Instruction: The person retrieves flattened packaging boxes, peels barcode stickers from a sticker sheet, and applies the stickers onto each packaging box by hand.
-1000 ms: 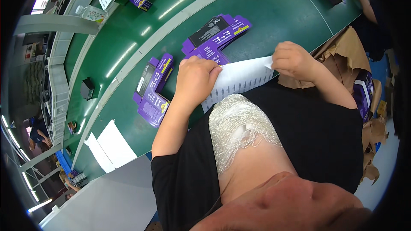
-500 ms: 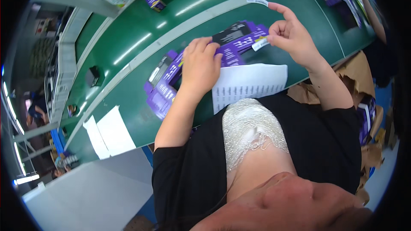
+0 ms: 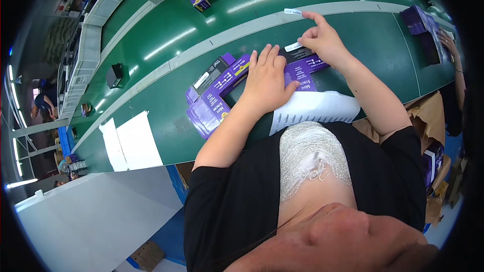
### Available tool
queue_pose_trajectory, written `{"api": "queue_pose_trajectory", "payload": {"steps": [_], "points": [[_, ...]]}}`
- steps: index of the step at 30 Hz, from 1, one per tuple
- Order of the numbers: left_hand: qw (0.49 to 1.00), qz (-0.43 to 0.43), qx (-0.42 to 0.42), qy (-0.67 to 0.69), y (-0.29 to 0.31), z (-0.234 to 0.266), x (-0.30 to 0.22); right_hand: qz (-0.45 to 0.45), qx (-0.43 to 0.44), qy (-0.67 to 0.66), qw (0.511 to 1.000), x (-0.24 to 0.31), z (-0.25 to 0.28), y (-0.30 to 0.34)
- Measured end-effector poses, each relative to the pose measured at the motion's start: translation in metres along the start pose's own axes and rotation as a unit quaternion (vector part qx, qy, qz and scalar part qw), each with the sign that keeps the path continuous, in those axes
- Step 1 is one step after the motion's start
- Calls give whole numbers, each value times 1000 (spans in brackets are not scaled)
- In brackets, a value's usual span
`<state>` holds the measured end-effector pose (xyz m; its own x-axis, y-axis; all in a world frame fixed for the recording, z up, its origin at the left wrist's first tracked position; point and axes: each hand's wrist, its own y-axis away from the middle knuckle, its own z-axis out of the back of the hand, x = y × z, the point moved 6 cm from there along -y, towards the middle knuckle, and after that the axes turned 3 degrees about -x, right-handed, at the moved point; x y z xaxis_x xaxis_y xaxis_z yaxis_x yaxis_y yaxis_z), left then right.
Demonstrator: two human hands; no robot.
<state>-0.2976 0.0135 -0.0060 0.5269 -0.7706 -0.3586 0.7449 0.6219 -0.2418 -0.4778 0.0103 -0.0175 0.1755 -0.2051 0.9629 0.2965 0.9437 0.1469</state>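
Note:
My left hand lies with its fingers stretched out across two flat, purple-and-black cardboard boxes. The left box has a white label on its black panel. The right box is partly covered by both hands. My right hand pinches a small white label over the black panel of the right box; I cannot tell whether it touches. A second white label clings to the tip of my raised right index finger. A sheet of labels lies between the boxes and my body.
White paper sheets lie on the green table at the left. Beyond a pale rail are an open purple box and black boxes. At the right, another person's hand touches stacked purple boxes. Brown paper hangs below.
My right hand has moved left, bringing the pinched label over the right box's black panel. My left hand has slid right, uncovering more of the left box. The whole view has shifted slightly.

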Motion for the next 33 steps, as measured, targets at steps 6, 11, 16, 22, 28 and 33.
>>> {"api": "queue_pose_trajectory", "payload": {"steps": [6, 11, 16, 22, 28, 33], "points": [[1000, 21, -9, 9, 5, -4, -1, 0, 17, 29, 999, -1, -3, 3], [1000, 28, -3, 13, 6, -8, 1, 10, 13, 46, 999, -6, -6, 3], [1000, 30, -1, 9, 6, -9, 1, -2, 18, 57, 998, -8, -6, 1], [1000, 28, 8, 0, 5, -6, -1, 5, 16, 70, 997, -3, -7, 3], [999, 7, 15, -49, 2, 0, -8, 27, 16, 88, 996, -4, -8, 3], [998, -23, 9, -57, -3, 4, -13, 88, 18, 123, 988, -7, -7, 2]]}}
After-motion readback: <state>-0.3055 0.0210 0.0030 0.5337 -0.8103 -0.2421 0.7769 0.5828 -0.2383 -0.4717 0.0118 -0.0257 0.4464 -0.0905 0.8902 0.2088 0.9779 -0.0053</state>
